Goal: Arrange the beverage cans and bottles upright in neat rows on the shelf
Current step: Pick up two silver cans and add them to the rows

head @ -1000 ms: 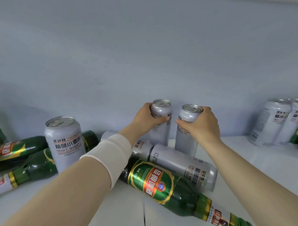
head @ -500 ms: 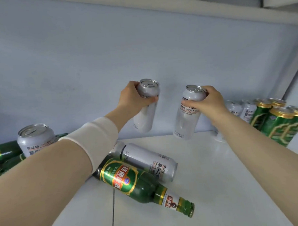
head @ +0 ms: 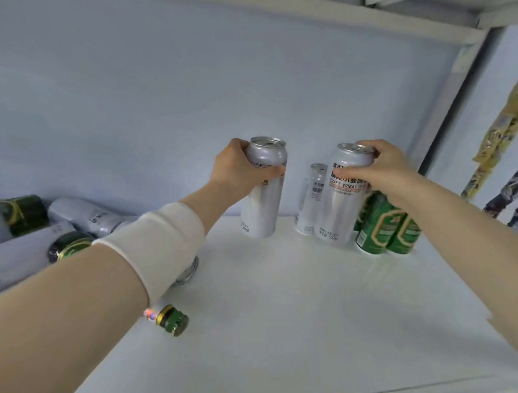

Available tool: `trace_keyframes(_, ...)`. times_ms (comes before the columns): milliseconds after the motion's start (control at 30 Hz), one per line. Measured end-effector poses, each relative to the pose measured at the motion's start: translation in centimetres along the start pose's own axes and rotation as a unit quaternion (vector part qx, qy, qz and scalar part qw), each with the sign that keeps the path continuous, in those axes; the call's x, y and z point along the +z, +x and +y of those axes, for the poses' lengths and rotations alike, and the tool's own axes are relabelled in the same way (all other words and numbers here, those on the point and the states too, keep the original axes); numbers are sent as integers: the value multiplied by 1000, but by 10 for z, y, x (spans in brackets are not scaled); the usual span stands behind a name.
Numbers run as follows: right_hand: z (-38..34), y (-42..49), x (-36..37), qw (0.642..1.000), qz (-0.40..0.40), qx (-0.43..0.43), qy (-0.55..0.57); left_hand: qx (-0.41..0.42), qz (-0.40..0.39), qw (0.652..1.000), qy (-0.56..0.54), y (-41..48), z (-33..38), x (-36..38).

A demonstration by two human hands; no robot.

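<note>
Since the earlier frame, both cans are brought right and lowered toward the shelf. The left can is gripped by the left hand, the right can by the right hand, just beside the green cans. The bottle is mostly hidden by the forearm.

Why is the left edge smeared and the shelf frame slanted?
Head view: the wide lens likely slants the shelf frame; fallen cans at far left are blurred, yet print on the can in the right hand reads clearly; light soft, shadows faint.
</note>
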State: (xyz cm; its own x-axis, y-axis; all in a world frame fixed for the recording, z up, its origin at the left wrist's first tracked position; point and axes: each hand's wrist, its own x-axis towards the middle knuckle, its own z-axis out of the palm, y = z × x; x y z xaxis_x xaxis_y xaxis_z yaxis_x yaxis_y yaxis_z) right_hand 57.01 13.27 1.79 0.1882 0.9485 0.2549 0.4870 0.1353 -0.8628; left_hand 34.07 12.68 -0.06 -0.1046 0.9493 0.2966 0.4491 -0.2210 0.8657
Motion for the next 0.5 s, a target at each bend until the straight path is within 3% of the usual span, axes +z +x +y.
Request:
trace_keyframes(267, 23, 7, -27, 997, -35, 25, -69, 5, -56, 998, 17, -13, -2, 61)
trace_keyframes(400, 27, 17, -43, 986, -67, -5, -155, -11, -54, 998, 23, -12, -6, 85)
trace_keyframes(500, 34, 30, -49, 957, -107, -31, -269, -22, -50, 998, 30, -8, -8, 104)
